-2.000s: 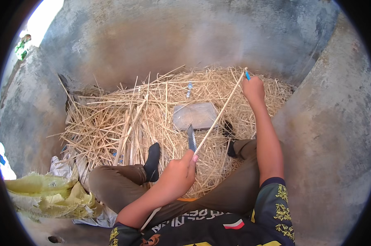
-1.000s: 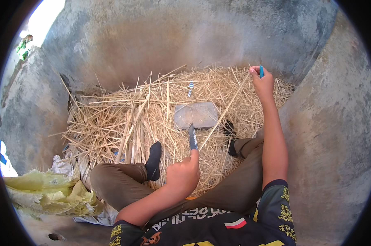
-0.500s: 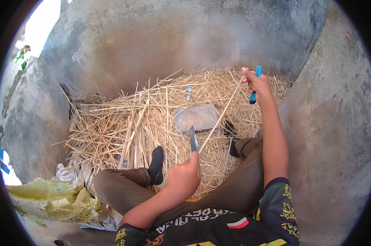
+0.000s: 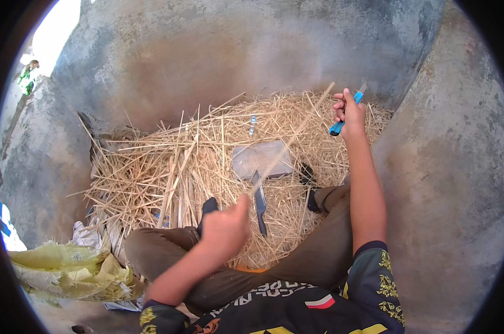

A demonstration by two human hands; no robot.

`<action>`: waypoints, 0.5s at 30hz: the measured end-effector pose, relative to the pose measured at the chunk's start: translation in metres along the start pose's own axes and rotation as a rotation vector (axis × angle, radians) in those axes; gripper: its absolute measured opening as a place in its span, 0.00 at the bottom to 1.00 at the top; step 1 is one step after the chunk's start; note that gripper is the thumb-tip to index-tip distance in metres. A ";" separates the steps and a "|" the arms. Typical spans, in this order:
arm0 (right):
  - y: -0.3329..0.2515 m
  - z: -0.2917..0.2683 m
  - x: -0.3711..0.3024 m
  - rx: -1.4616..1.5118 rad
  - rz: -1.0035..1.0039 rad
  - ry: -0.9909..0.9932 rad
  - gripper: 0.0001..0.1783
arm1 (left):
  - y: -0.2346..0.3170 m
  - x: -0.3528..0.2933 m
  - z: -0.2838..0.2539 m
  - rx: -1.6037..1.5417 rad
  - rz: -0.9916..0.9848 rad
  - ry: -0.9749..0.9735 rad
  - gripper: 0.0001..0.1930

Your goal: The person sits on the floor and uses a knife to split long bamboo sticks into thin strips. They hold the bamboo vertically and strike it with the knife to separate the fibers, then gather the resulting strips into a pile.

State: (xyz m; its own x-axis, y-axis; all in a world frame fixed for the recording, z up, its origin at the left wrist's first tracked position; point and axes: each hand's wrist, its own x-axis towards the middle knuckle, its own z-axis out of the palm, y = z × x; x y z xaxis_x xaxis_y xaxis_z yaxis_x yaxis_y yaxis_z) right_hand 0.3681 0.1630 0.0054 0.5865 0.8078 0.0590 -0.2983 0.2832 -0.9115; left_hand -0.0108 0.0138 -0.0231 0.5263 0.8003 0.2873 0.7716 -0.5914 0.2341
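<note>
A long pale strip of straw or split bamboo [image 4: 296,133] slants up to the right from my left hand [image 4: 225,227], which is closed around its near end. Motion smears both the strip and that hand. My right hand [image 4: 352,116] is raised, with a blue box cutter [image 4: 359,97] held in it and the blade showing beyond the fingers. The strip's far end is just left of the right hand, seemingly apart from it. Between my legs lies a dark-handled knife [image 4: 260,206], its blade tip resting against a grey stone block [image 4: 266,155].
Loose straw [image 4: 146,167] covers the floor, with thicker strips heaped at the left. A small blue-and-white object [image 4: 252,123] sits behind the block. A yellowish sack [image 4: 68,273] lies at my left. Concrete walls [image 4: 235,50] surround the straw.
My left hand has let go of the knife and moved left, drawing the strip with it. The strip's far end has left my right fingers, and the box cutter has tilted.
</note>
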 end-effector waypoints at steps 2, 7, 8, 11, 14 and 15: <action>-0.004 -0.003 -0.003 -0.068 -0.022 0.061 0.19 | -0.036 0.010 -0.029 0.155 0.072 0.069 0.08; -0.001 0.001 -0.008 -0.195 -0.052 0.021 0.17 | -0.096 0.035 -0.150 0.553 0.306 0.575 0.07; 0.002 0.001 -0.009 -0.235 -0.064 0.007 0.17 | -0.114 0.037 -0.165 0.506 0.276 0.662 0.04; 0.007 0.011 -0.019 -0.372 -0.102 -0.022 0.19 | -0.131 0.057 -0.201 0.437 0.102 1.008 0.07; 0.015 0.022 -0.026 -0.475 -0.150 -0.078 0.20 | -0.151 0.070 -0.225 0.470 0.122 1.228 0.07; 0.017 0.028 -0.029 -0.519 -0.163 -0.102 0.21 | -0.149 0.071 -0.228 0.429 0.111 1.229 0.07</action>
State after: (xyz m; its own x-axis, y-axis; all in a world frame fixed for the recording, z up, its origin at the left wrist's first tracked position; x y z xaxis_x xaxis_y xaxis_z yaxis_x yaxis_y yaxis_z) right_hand 0.3250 0.1588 -0.0005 0.5105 0.8279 0.2322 0.2161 0.1378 -0.9666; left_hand -0.1703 0.1365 0.1744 0.1021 0.0020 0.9948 0.9173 -0.3872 -0.0934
